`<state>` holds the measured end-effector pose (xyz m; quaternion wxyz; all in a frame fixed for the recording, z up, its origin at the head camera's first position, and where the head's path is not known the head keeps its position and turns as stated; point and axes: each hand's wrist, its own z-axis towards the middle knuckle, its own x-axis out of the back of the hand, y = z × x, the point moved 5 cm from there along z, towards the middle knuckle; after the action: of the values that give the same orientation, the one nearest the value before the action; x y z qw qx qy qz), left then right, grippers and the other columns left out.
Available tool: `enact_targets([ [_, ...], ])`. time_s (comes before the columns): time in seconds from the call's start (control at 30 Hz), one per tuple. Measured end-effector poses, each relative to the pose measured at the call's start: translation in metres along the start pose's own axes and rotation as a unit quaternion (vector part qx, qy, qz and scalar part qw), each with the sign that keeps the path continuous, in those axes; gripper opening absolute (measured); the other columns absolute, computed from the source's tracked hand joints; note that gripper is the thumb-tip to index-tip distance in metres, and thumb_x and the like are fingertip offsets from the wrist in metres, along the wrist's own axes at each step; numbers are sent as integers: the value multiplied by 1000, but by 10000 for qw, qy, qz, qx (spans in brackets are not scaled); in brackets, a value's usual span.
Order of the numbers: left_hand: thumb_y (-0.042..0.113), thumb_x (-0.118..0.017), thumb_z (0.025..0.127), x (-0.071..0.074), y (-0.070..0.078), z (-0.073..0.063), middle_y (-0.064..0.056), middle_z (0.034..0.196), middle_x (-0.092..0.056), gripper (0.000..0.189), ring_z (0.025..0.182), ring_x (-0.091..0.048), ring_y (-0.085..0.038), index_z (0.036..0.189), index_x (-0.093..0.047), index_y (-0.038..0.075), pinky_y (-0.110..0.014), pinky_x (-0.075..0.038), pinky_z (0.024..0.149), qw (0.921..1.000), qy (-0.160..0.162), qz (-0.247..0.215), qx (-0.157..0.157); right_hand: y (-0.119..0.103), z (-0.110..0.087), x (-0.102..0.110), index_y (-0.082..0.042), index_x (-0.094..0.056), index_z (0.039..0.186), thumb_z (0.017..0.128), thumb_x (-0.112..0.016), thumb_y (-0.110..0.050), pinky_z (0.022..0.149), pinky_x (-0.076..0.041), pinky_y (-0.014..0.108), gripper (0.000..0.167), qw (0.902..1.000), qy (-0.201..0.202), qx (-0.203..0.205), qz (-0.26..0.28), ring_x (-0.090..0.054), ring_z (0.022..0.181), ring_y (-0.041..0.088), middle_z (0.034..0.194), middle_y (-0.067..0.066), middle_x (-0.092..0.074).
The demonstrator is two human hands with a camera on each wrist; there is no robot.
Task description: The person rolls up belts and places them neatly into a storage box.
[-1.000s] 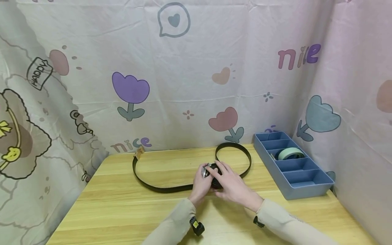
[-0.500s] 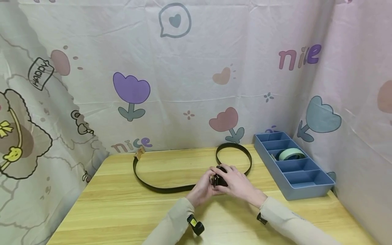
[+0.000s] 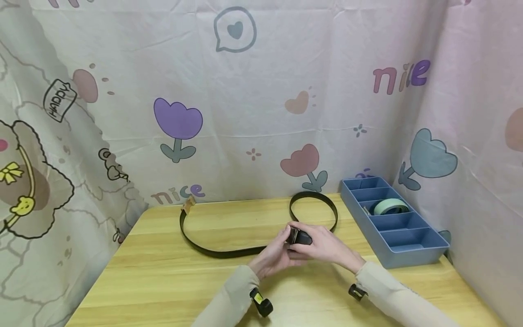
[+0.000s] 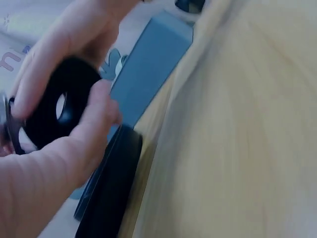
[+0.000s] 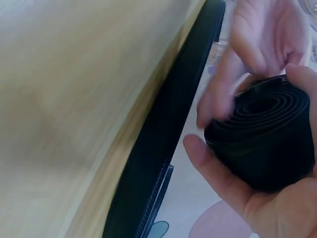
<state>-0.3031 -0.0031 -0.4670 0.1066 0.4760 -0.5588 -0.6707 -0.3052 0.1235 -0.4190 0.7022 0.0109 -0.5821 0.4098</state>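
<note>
A black belt rolled into a tight coil (image 3: pixel 302 237) is held between both hands just above the table. My right hand (image 3: pixel 327 247) grips the coil from the right, fingers and thumb around its outer side (image 5: pixel 267 158). From the left, my left hand (image 3: pixel 271 259) holds the coil's buckle side, its thumb against the roll (image 4: pixel 54 109). The metal buckle (image 4: pixel 7 121) shows only partly at the edge of the left wrist view. Behind the hands, a second black belt (image 3: pixel 220 254) lies in a curve, its gold-coloured buckle (image 3: pixel 188 205) at the far left.
A blue divided tray (image 3: pixel 392 256) stands at the right of the wooden table (image 3: pixel 163 281). One compartment contains a rolled pale green belt (image 3: pixel 390 206). The lying belt makes a loop (image 3: pixel 314 194) near the patterned curtain (image 3: pixel 245 113) at the back.
The coiled belt has turned in my hands and shifted slightly right; the shiny buckle that faced the camera is now mostly covered. The lying belt and the tray stay in place.
</note>
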Motion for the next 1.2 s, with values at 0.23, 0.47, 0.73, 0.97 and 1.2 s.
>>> enact_targets([
  [0.23,38,-23,108,-9,2,3,-23,156,-25,55,144,-30,-36,152,-19,6,-47,-32,114,9922,204,-1183,-338,-4,0,-6,-17,-54,138,86,-72,-42,86,-56,39,60,9932,541,784,-669,-67,106,21,125,8,-66],
  [0.47,29,-20,108,-11,-1,2,-23,152,-30,50,143,-33,-35,149,-23,1,-42,-35,113,9852,658,-1545,-341,-14,-5,-13,-8,-59,128,83,-76,-34,86,-56,38,55,9510,1467,2179,-1633,-69,100,24,115,9,-69],
  [0.73,29,-25,108,-20,-1,1,-25,155,-29,54,144,-32,-35,153,-20,0,-40,-34,114,9871,355,-1555,-102,-10,-11,-2,-3,-64,117,77,-80,-39,64,-58,32,56,9099,2360,2883,-1825,-72,76,21,96,7,-74],
  [0.97,30,-31,107,-41,-3,14,-23,153,-34,54,142,-36,-33,153,-23,2,-39,-35,114,9845,299,-1716,-193,1,-17,20,-1,-65,110,93,-60,-52,56,-57,35,54,9015,2731,2683,-2018,-71,68,24,86,10,-73],
  [1.2,28,-36,106,-66,-10,31,-22,150,-38,54,140,-39,-29,151,-25,-1,-35,-36,114,9725,489,-2252,-337,12,-27,46,-3,-67,101,92,-55,-59,53,-55,34,59,8850,2976,2811,-2220,-68,63,21,80,8,-71],
])
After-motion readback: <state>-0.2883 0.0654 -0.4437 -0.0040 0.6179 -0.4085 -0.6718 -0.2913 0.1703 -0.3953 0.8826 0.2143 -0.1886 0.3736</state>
